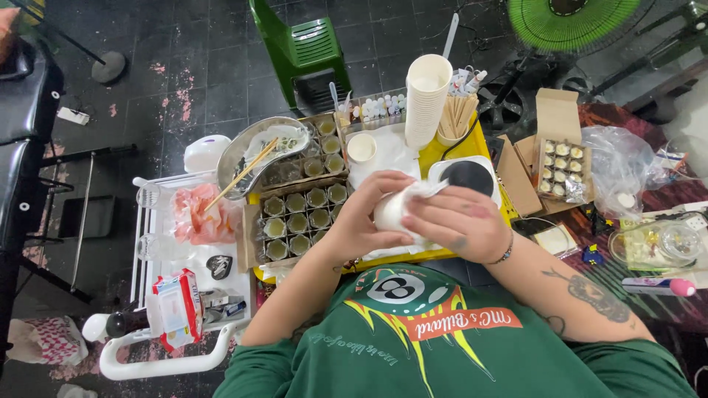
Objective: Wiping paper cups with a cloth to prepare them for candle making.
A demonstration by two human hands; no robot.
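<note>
At frame centre, a white cup (391, 210) is gripped by the left hand (361, 217); a white tissue (424, 190) is pressed on it by the right hand (461, 221).

A small makeshift craft or beauty workroom, judging by the black padded couch (22, 110), cracked dark tile floor (199, 66), cluttered yellow tray (483, 140) of small jars (299, 214), and green standing fan (571, 18).

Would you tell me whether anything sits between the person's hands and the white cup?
Only a white tissue: the right hand presses it onto the white cup, while the left hand grips the cup directly.
</note>
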